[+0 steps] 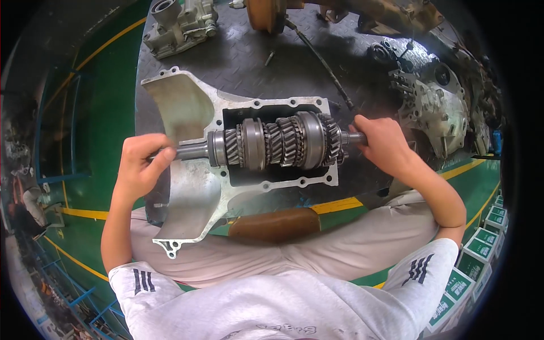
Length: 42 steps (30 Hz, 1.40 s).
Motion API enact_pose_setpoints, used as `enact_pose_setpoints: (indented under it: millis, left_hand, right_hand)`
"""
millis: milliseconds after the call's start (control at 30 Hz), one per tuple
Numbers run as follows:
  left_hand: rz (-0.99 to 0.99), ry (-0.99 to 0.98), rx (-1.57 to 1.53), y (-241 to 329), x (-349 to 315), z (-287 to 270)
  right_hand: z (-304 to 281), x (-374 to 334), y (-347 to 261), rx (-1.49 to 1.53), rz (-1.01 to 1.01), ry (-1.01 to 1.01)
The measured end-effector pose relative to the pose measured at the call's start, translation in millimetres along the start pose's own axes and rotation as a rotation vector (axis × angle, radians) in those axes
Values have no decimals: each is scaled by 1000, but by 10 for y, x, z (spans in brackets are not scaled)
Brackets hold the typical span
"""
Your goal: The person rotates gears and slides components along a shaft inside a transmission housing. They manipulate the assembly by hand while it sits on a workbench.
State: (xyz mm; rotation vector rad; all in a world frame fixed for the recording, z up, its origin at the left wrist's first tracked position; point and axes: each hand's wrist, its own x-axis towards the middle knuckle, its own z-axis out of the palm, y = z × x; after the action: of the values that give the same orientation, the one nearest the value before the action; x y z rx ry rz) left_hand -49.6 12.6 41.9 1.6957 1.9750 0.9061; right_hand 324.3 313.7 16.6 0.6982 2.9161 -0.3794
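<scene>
A steel gear shaft (275,141) with several helical gears and smooth rings lies lengthwise over the opening of a silvery gearbox housing (195,195). My left hand (144,164) is closed round the plain, thin end of the shaft, over the bell-shaped part of the housing. At the opposite end my right hand (378,141) grips the short stub past the last toothed gear. Whether the shaft rests in the housing or is held just above it, I cannot tell. The fingertips of both hands are partly hidden.
The housing lies on a dark tread-plate table (243,73). Beyond it are a cast metal case (178,28), a rusty drum (265,14), a thin rod (320,62) and a small bolt (270,58). Another gearbox casing (436,107) stands right. Green-and-white boxes (476,255) line the floor.
</scene>
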Motion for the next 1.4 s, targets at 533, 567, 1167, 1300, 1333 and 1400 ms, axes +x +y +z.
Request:
enact_pose_setpoints:
  millis: [533, 567, 1167, 1300, 1333, 1400]
  left_hand:
    - [265, 202, 94, 77, -119, 83]
    - [279, 225, 80, 77, -114, 103]
    - [76, 188, 114, 202, -106, 106]
    - [-16, 105, -5, 25, -107, 64]
    - [-53, 88, -57, 0, -101, 67]
    - [-50, 92, -87, 11, -84, 106]
  right_hand:
    - [-670, 256, 323, 651, -184, -518]
    - [-688, 262, 296, 559, -197, -489]
    - [-663, 244, 286, 531, -192, -486]
    - [-661, 194, 178, 422, -163, -397]
    - [-654, 151, 104, 418, -159, -393]
    - [-632, 42, -32, 99, -224, -121]
